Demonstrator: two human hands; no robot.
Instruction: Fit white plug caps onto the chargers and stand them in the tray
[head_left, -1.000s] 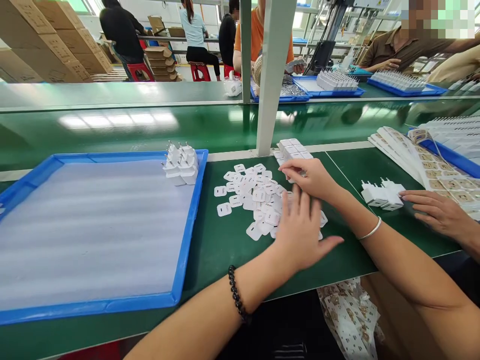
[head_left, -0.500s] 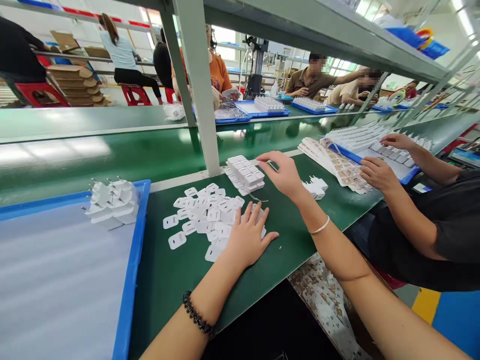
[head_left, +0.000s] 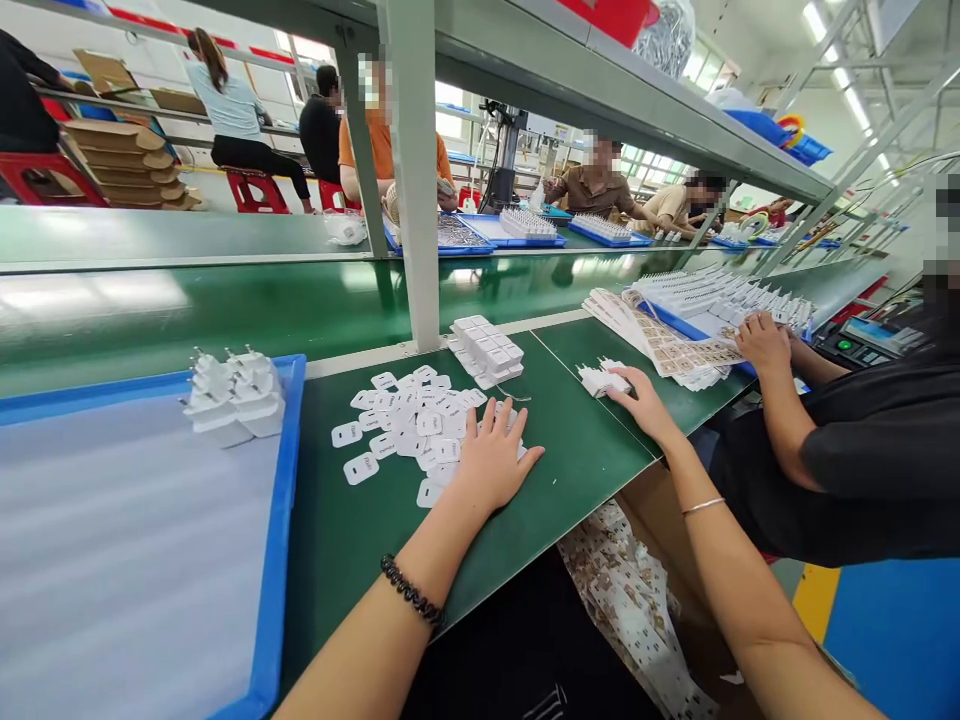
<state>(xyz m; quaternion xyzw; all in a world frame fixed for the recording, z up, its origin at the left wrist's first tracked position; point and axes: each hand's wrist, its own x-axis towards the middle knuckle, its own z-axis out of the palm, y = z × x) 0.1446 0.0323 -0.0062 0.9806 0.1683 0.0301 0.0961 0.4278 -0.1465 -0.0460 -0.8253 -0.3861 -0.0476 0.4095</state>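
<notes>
My left hand (head_left: pixel 491 458) lies flat with fingers spread on the near edge of a scatter of small white labels (head_left: pixel 409 420) on the green table. My right hand (head_left: pixel 637 402) reaches far right and its fingers touch a small cluster of white chargers (head_left: pixel 602 378); whether they grip one is hidden. A neat block of white chargers (head_left: pixel 487 350) stands behind the labels by the post. A few more white chargers (head_left: pixel 234 396) stand in the far corner of the blue tray (head_left: pixel 285 480) on my left.
A grey shelf post (head_left: pixel 420 180) rises behind the labels. A co-worker in a dark shirt (head_left: pixel 862 460) sits at my right, a hand (head_left: pixel 761 340) on label sheets (head_left: pixel 675 350) and a charger tray. The green conveyor (head_left: pixel 225 300) runs behind; other people sit beyond.
My right hand left the block of chargers by the post and moved right to the small charger cluster. My left hand stayed on the labels. The view turned slightly right.
</notes>
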